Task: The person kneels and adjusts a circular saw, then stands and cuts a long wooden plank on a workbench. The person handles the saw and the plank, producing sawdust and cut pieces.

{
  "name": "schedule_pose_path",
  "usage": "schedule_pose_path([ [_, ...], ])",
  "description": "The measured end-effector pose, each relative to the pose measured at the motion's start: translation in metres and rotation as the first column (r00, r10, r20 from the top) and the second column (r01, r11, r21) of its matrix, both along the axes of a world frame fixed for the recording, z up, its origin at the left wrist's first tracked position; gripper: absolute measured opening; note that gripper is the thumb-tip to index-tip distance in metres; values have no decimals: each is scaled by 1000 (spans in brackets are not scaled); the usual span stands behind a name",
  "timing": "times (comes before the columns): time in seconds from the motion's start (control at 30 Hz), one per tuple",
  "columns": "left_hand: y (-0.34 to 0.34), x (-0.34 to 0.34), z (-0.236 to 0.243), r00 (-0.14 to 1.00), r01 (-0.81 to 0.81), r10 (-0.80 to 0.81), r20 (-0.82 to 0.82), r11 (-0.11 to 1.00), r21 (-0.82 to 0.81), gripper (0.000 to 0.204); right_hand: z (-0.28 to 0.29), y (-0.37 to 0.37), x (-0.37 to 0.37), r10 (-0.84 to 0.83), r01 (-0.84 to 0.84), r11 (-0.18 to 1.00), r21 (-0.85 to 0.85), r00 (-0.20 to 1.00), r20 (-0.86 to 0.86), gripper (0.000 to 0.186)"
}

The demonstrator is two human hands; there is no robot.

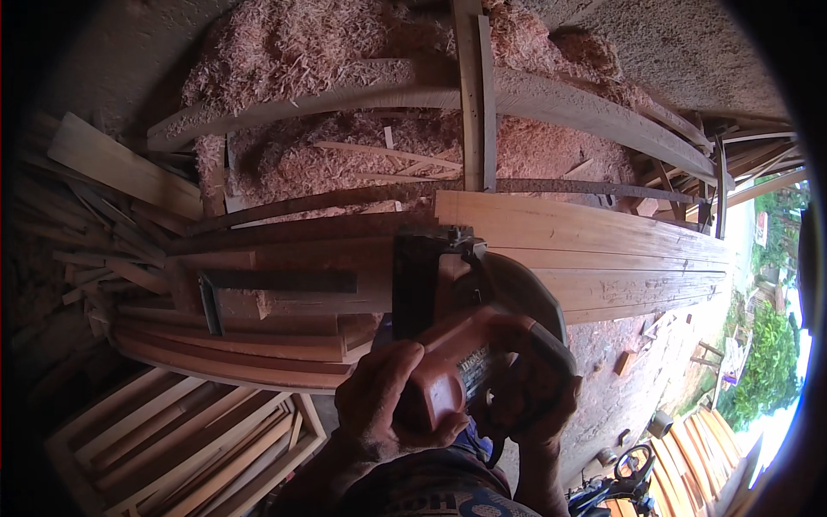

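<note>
Left hand (375, 401) wraps the motor housing of an orange-and-black power saw (457, 340); the right hand (560, 409) closes round its rear handle, fingers partly lost in shadow. With the saw set across the timber, cutting looks close or under way, but its body hides how much is done or left. Right of the saw run smooth, pale, straight-grained boards (573, 231); left of it lies a dark, flat L-shaped square (284, 281); beyond it, curly pinkish shavings (301, 43) heap up.
</note>
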State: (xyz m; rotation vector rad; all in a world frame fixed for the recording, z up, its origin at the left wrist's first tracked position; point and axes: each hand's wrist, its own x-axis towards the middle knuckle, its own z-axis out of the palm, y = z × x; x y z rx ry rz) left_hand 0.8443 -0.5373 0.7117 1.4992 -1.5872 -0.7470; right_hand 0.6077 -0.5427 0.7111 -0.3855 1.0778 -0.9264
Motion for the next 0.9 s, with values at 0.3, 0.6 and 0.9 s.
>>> schedule_pose_path([
  [0.3,-7,1,1,1000,9,-9,17,1000,7,90,7,-11,2,44,-37,997,64,994,-103,110],
  [0.6,-13,1,2,1000,-2,2,10,1000,25,90,5,-17,5,-6,14,998,58,991,-134,106],
  [0.9,-20,2,1,1000,-10,10,16,1000,12,89,5,-24,3,21,-16,998,64,997,-80,109],
])
